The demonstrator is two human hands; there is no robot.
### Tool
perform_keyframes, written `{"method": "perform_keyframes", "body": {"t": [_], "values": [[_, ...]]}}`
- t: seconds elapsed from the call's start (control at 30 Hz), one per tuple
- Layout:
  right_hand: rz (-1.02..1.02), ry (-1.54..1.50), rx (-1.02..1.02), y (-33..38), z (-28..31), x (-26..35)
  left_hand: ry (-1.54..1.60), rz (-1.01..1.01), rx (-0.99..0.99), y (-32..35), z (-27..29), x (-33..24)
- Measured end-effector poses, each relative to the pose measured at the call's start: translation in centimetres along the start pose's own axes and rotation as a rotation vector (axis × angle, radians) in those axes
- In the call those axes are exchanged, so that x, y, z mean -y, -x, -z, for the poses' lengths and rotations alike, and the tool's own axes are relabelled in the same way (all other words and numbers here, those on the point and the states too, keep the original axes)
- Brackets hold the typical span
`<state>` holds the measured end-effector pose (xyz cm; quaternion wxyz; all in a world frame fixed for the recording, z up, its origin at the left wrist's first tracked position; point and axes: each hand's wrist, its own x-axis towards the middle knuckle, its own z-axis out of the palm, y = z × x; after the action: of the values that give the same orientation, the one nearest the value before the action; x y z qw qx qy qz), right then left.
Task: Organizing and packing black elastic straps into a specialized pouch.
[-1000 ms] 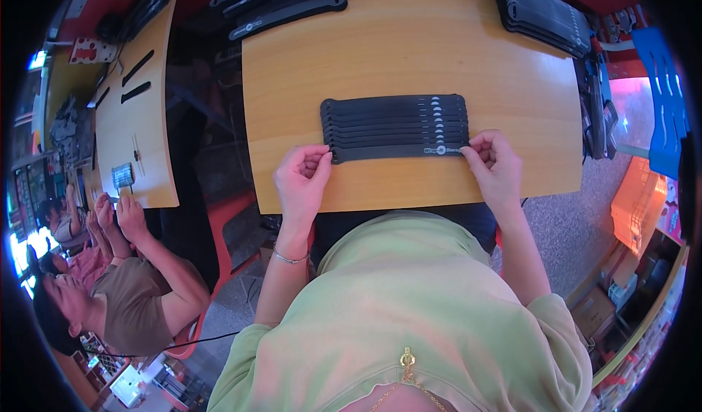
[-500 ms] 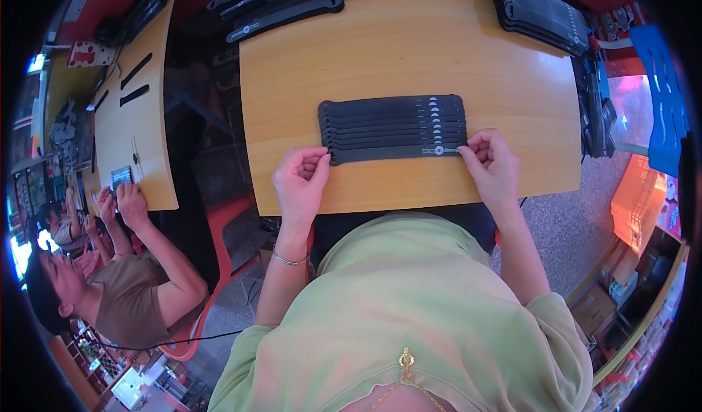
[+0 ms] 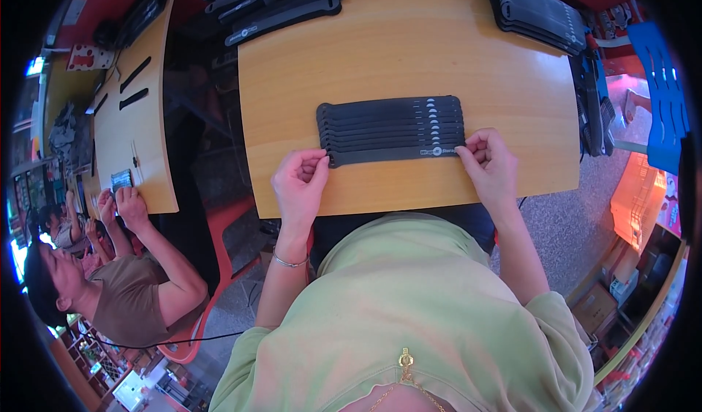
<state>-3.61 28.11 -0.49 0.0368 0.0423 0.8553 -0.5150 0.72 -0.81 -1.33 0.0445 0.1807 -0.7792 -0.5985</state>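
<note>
In front of me, several flat black straps [image 3: 391, 128] lie overlapped like shingles on the wooden table [image 3: 409, 65], their rounded ends stacked at both sides. The nearest strap [image 3: 387, 157] shows pale printing toward its right end. With thumb and finger, my left hand [image 3: 301, 182] pinches that strap's left end, which has a small hole. At its other end my right hand [image 3: 488, 165] pinches the right tip. The strap rests along the near edge of the row.
At the far left edge sits a pile of bundled black straps [image 3: 281, 10]; another stack [image 3: 537, 16] lies at the far right corner. On the left, a co-worker [image 3: 139, 295] handles a small item at another table [image 3: 150, 141]. Orange crate [image 3: 635, 203] and blue rack [image 3: 662, 97] stand at right.
</note>
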Motion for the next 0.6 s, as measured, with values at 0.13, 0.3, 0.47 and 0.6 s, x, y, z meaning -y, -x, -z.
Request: {"method": "perform_keyframes", "body": {"t": [0.13,0.3,0.47,0.6], "values": [[-0.008,-0.002,-0.003,0.00,0.00,0.18,-0.009,-0.012,0.000,-0.03,0.01,0.13],[0.007,0.002,-0.013,-0.03,0.02,0.14,-0.006,-0.010,0.002,-0.10,-0.08,-0.05],[0.006,0.017,-0.013,0.06,-0.06,0.51,-0.020,-0.014,-0.007,0.00,-0.06,-0.08],[0.006,0.027,-0.023,0.16,-0.14,0.50,-0.020,-0.014,-0.010,0.06,-0.03,-0.08]]}}
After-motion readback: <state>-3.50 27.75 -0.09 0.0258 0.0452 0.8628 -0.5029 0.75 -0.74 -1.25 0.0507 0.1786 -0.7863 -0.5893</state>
